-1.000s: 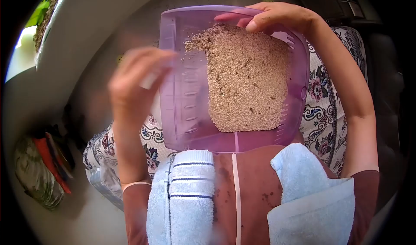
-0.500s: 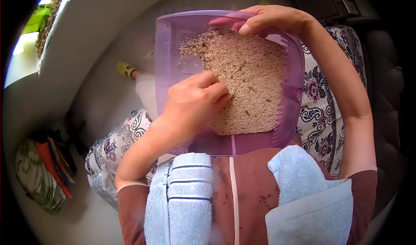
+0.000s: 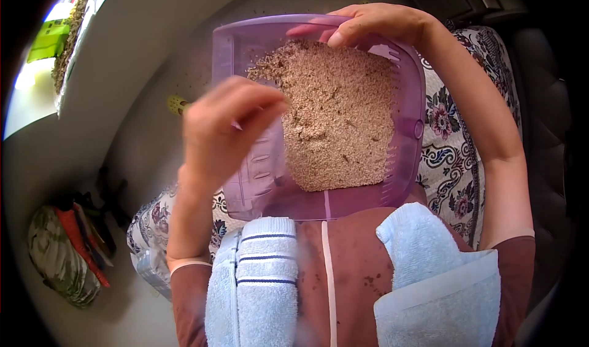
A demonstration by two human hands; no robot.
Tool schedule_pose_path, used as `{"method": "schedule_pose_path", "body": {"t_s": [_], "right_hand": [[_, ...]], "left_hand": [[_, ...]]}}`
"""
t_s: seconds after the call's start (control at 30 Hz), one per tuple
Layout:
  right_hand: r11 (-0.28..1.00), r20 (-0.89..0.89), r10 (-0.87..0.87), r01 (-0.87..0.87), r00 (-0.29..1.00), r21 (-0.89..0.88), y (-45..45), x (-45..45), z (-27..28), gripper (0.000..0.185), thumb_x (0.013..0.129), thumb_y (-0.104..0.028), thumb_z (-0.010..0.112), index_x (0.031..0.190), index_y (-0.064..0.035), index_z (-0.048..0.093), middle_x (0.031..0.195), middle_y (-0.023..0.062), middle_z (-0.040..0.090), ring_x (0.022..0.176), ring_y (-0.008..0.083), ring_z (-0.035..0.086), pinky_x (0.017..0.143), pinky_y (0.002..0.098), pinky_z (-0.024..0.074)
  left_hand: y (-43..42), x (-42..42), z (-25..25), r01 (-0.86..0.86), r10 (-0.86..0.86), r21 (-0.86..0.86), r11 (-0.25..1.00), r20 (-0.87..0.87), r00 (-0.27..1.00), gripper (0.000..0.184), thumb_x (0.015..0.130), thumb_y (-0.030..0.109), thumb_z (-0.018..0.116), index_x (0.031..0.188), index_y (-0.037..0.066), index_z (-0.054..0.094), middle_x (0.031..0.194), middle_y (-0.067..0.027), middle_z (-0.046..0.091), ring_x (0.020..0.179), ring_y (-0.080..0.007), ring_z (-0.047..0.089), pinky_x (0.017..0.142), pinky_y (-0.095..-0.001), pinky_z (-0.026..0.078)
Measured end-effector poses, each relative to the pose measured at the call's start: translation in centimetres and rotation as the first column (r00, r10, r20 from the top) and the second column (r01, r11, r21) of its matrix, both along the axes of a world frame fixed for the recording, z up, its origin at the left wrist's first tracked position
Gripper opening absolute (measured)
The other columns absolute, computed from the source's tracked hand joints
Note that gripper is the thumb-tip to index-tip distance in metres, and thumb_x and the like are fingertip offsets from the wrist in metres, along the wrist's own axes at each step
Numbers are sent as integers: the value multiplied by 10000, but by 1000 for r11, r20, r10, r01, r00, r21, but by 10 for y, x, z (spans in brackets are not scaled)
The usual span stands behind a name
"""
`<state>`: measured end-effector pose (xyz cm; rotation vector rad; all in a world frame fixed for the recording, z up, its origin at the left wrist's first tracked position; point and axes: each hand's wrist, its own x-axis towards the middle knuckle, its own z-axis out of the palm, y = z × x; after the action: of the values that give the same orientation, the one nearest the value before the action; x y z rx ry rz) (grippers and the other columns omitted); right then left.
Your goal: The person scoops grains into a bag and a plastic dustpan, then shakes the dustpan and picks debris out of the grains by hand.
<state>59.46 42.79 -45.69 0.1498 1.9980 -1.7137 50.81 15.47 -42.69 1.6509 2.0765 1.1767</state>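
A translucent purple plastic tray (image 3: pixel 267 21) with slots in its sides rests against my lap and belly. In it lies a wide bed of pale grain (image 3: pixel 343 114), mixed with dark bits that gather thickest near the upper left. My right hand (image 3: pixel 380 25) grips the far rim, thumb inside and fingers behind the wall. Over the tray's left side hovers my left hand (image 3: pixel 230 117), somewhat blurred, thumb and fingertips pinched together. Whatever the pinch holds, if anything, is too small to make out.
Patterned fabric (image 3: pixel 443 123) covers my legs. A light blue towel (image 3: pixel 264 304) hangs down my front. On the floor are a yellow-green clog (image 3: pixel 176 105) and a camouflage-like bag (image 3: pixel 58 258). At upper left, a bright ledge carries a green object (image 3: pixel 49 40).
My left hand has lifted off the grain and moved left and up, leaving a small disturbed patch. The tray and my right hand have shifted slightly left.
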Motion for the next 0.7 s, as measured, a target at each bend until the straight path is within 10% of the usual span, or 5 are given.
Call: {"method": "schedule_pose_path", "body": {"t_s": [0.07,0.13,0.23,0.3,0.7], "right_hand": [[1000,-5,8,-8,1000,11,1,2,-2,631,776,-436,648,1353,-197,558,1234,89,615,964,150,635,826,281,519],[999,-50,3,-1,999,32,0,4,-2,636,774,-438,651,1354,-196,557,1223,86,619,946,142,638,805,272,523],[1000,46,14,-14,999,-2,0,4,4,639,786,-396,638,1381,-185,533,1232,127,583,1109,162,505,956,262,379],[999,72,27,-24,997,-42,-2,3,7,642,783,-396,639,1380,-185,535,1211,112,591,1092,153,507,943,259,384],[1000,39,1,-1,999,-16,-1,1,6,606,785,-353,646,1359,-182,558,962,-20,590,863,76,494,794,205,392]], "left_hand": [[-13,-32,-3,-356,359,49,933,-131,924,154,812,91,729,964,85,706,838,-51,675,633,-121,632,539,-233,507],[-17,-63,-5,-605,484,217,766,-815,320,302,835,128,705,1129,112,639,955,-39,661,789,-190,664,630,-317,543],[-4,-36,1,-396,407,153,905,-578,707,291,844,170,715,1130,132,677,1035,-77,657,766,-137,640,641,-254,537],[13,-3,1,110,-132,-100,989,-258,957,223,809,144,727,1028,113,701,1021,-66,641,785,-188,644,684,-290,544],[52,41,-31,333,-364,-167,928,-208,908,105,768,102,724,865,92,686,849,-42,625,762,-216,641,637,-331,529]]}}
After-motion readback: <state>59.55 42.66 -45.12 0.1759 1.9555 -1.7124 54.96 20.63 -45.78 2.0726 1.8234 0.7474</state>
